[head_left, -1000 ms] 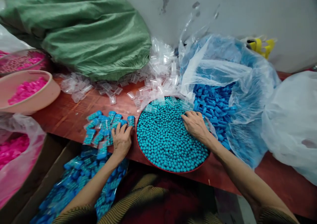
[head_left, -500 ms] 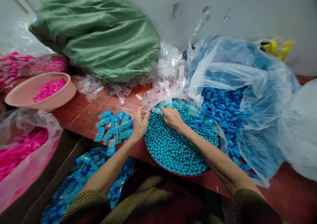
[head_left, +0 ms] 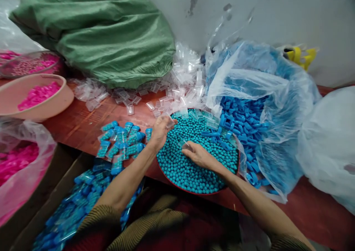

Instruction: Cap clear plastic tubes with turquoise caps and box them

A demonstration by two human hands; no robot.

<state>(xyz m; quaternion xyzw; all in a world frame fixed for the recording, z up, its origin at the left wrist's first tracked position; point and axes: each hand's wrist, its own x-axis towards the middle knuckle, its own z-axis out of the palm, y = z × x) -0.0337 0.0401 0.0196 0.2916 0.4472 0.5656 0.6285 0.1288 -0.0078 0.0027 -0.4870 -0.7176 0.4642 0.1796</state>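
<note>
My left hand point(head_left: 160, 131) is closed on a small clear plastic container point(head_left: 170, 123) at the left rim of a round red basin point(head_left: 164, 174). Turquoise beads point(head_left: 191, 178) fill this basin. Over the middle of the beads, my right hand point(head_left: 200, 155) grips another clear container point(head_left: 186, 145), low against them; whether beads are inside it cannot be made out. Beside my left forearm lie several bead-filled containers with blue caps point(head_left: 135, 137). A few blue plastic pieces point(head_left: 213, 134) and clear containers rest on the beads by the far right rim.
Behind the basin is a heap of clear containers point(head_left: 184, 79), next to a green sack point(head_left: 111, 36). An open plastic bag of blue pieces point(head_left: 244, 119) stands right. Pink pieces sit in a pale basin point(head_left: 59, 101) at left. A box of filled containers point(head_left: 80, 195) is below the table edge.
My right hand has moved from the far side of the basin down to mid-beads with a clear container. My left hand has shifted over the rim, a container now visible in its fingers.
</note>
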